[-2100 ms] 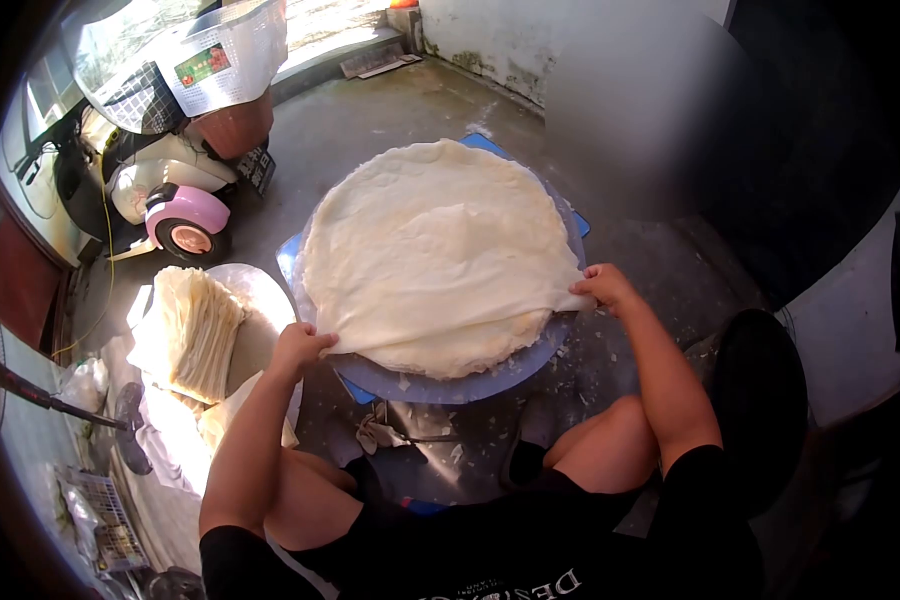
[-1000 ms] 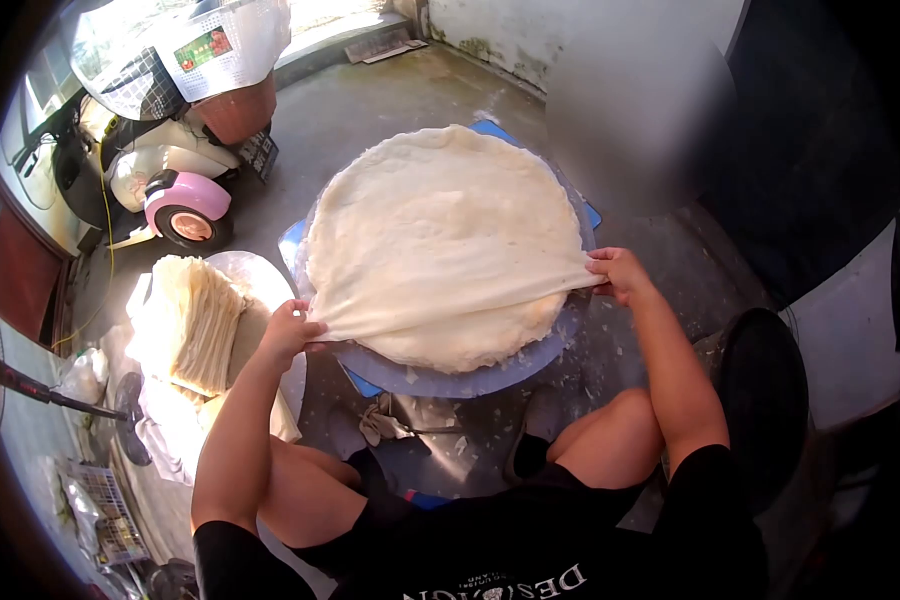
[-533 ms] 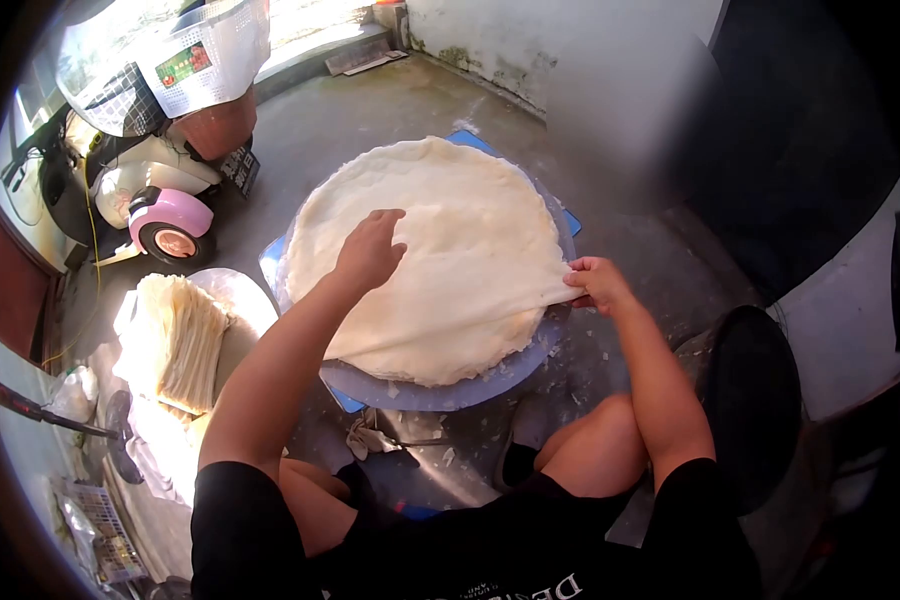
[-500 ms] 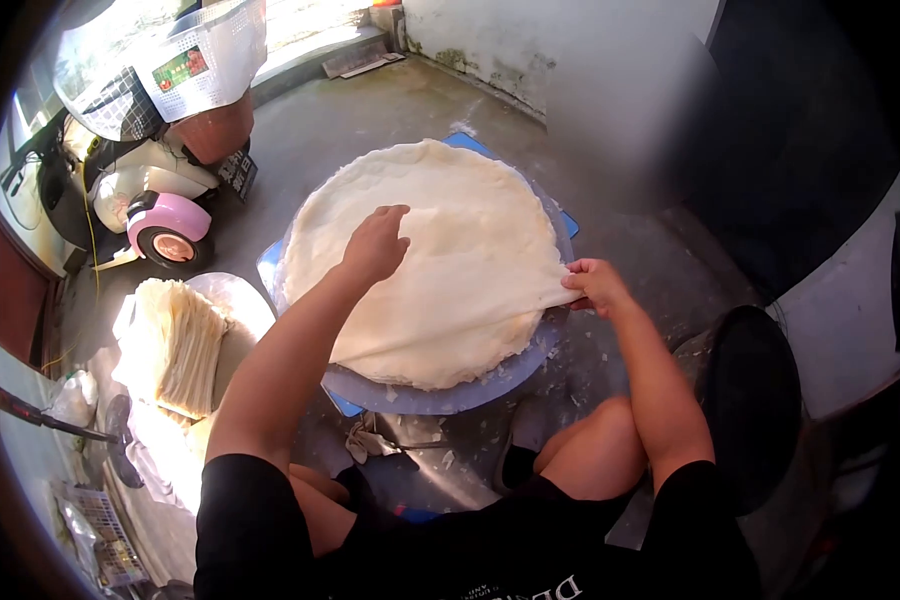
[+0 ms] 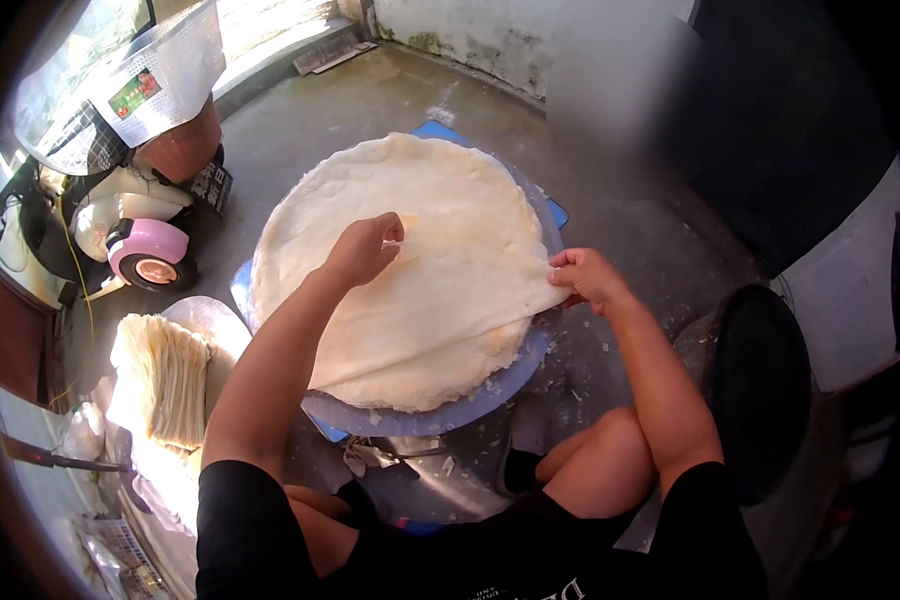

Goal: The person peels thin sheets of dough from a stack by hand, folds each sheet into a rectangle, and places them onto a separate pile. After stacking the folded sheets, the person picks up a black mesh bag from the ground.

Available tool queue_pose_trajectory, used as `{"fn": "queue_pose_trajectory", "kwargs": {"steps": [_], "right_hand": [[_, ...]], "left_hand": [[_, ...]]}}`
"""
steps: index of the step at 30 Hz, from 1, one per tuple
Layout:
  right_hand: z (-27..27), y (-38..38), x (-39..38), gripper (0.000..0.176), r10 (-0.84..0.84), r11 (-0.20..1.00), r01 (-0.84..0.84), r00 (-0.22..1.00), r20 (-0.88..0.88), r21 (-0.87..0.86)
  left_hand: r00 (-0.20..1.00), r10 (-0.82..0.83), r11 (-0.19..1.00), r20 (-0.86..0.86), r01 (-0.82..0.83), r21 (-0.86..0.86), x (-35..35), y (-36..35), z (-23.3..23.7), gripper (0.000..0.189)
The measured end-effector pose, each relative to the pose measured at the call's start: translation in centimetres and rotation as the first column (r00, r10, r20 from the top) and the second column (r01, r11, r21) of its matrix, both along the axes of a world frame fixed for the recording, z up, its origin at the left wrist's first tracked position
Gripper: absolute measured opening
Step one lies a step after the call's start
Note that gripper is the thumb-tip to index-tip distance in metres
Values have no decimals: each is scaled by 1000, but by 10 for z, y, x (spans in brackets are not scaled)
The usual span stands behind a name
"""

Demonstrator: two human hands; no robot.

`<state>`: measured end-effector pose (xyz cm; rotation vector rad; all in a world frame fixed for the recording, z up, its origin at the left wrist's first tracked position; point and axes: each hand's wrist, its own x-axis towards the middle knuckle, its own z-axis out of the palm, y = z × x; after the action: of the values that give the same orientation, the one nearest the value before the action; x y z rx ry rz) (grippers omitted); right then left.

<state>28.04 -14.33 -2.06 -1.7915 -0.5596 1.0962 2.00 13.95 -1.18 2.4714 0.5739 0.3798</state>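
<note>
Okay, clock centred on the pale pile, 12 at the far side. Right hand (image 5: 574, 277) at 3 o'clock: thumb and fingers pinch the edge of the thin top sheet (image 5: 470, 285), pulled out past the rim, probably so the edge lifts free and the sheet is tensioned. Left hand (image 5: 394, 236) sits over the middle, fingers curled, thumb near fingertips; can't tell if it grips a fold. Likely there to work at the sheet away from its edge. A slanting crease runs from 3 to 7 o'clock; nearer it, the ragged pile (image 5: 460, 365) shows.

Pile rests flat on a grey round base (image 5: 435, 420), wider than it, presumably for support; blue corners of something underneath poke out (image 5: 435, 130). Folded sheets (image 5: 165, 385) at 8 o'clock, upright-ish on a white round tray (image 5: 220, 325), within left reach. Concrete floor (image 5: 620, 235), flakes scattered around 4 to 5. Pink-fendered wheel (image 5: 155, 250) at 9, white basket (image 5: 165, 85) at 10, stained wall (image 5: 460, 35) at 12, dark round object (image 5: 760, 395) at 4.
</note>
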Motion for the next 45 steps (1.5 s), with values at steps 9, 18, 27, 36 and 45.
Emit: {"fn": "queue_pose_trajectory", "kwargs": {"steps": [9,18,27,36,45], "right_hand": [[-1,0,3,27,50,992,-43,997,58,-121],[22,5,-14,29,33,990,-32,999,0,138],[36,100,-134,36,361,867,-497,688,629,45],[-7,128,-170,29,456,837,-532,545,704,-130],[-37,122,-130,55,102,860,-510,218,971,24]], "left_hand": [[949,310,944,56,-315,103,37,16,-8,21],[997,-66,991,38,61,120,-9,-138,-11,37],[987,-156,955,-38,160,251,-21,-204,-34,59],[997,-76,976,33,67,209,-39,-215,-46,39],[973,223,921,-66,-188,341,-83,-201,-28,64]]}}
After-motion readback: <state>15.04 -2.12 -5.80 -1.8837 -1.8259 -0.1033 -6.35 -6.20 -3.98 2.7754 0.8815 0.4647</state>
